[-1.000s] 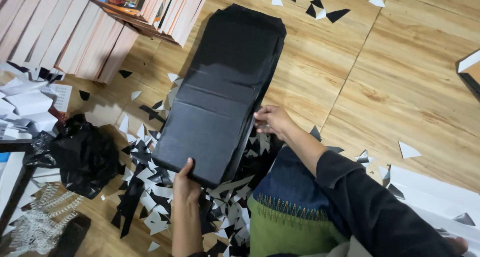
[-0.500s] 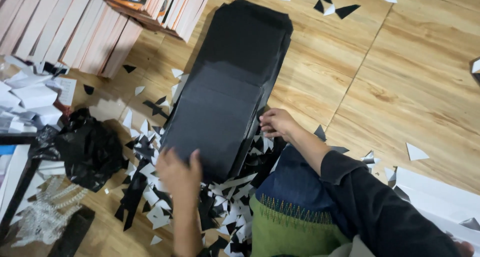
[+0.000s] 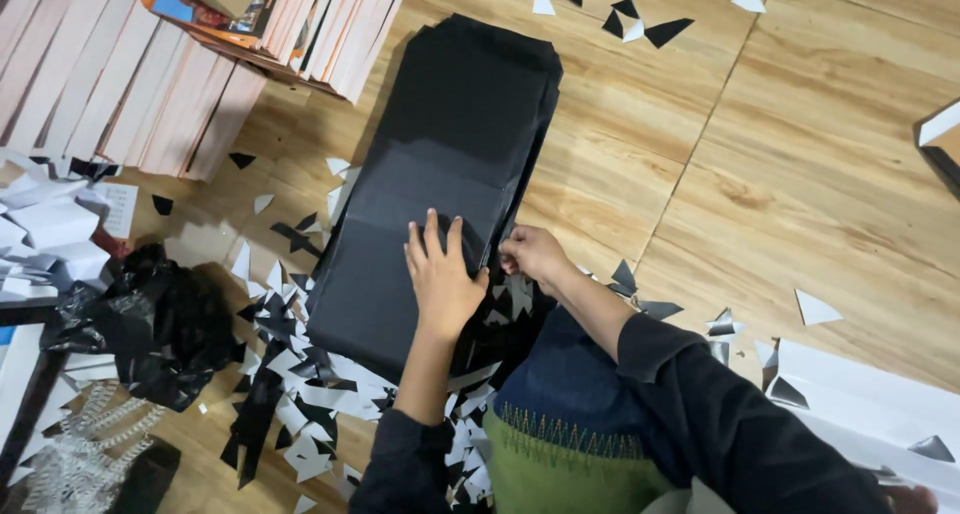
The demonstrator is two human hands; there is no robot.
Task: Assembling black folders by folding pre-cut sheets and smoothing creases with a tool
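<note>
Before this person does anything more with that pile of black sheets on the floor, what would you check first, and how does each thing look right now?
1. Left hand flat on the black sheet stack, fingers spread: ok.
2. Right hand at the stack's right edge: ok; whether it pinches a sheet: cannot tell.
3. Stack squared up: not ok, layers look slightly offset at the far end.
4. Floor around the stack free of litter: not ok, black and white paper scraps lie along its near-left side.
5. Black plastic bag apart from the stack: ok.
6. Row of books apart from the stack: ok, a gap shows.
</note>
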